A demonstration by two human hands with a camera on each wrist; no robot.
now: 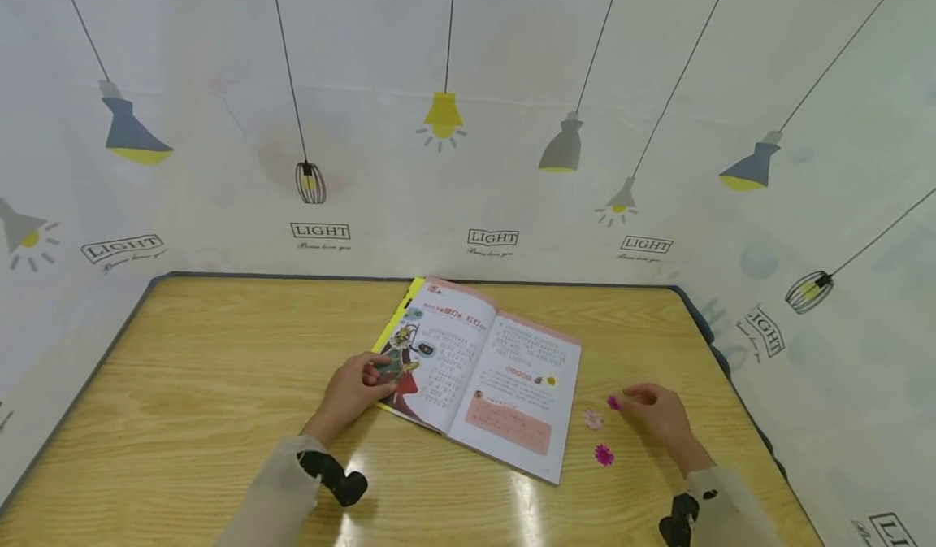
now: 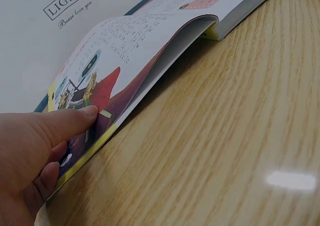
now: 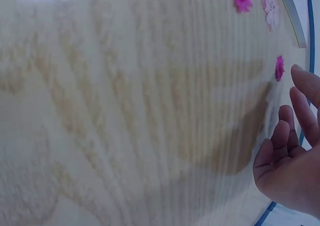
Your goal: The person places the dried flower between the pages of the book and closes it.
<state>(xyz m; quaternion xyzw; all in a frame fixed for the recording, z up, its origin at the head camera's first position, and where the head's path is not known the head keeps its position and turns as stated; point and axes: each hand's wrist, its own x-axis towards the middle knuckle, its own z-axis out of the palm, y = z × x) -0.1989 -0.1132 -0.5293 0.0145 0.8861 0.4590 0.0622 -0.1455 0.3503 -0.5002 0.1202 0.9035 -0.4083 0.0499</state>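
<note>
An open book (image 1: 468, 376) with printed text and cartoon pictures lies on the wooden table. My left hand (image 1: 353, 397) grips its left edge. In the left wrist view, the thumb (image 2: 75, 123) presses the illustrated page while the other fingers curl below the edge, and that side bows up off the table. To the right of the book are a magenta flower (image 1: 613, 402), a pale pink flower (image 1: 593, 419) and another magenta flower (image 1: 604, 454). My right hand (image 1: 658, 417) has its fingertips beside the upper magenta flower. A small gap separates them in the right wrist view (image 3: 292, 156).
The wooden table (image 1: 219, 352) has a dark edge along its back and sides. Behind it hangs a white backdrop (image 1: 380, 189) printed with lamps and the word LIGHT. Black devices (image 1: 336, 478) are strapped at both wrists.
</note>
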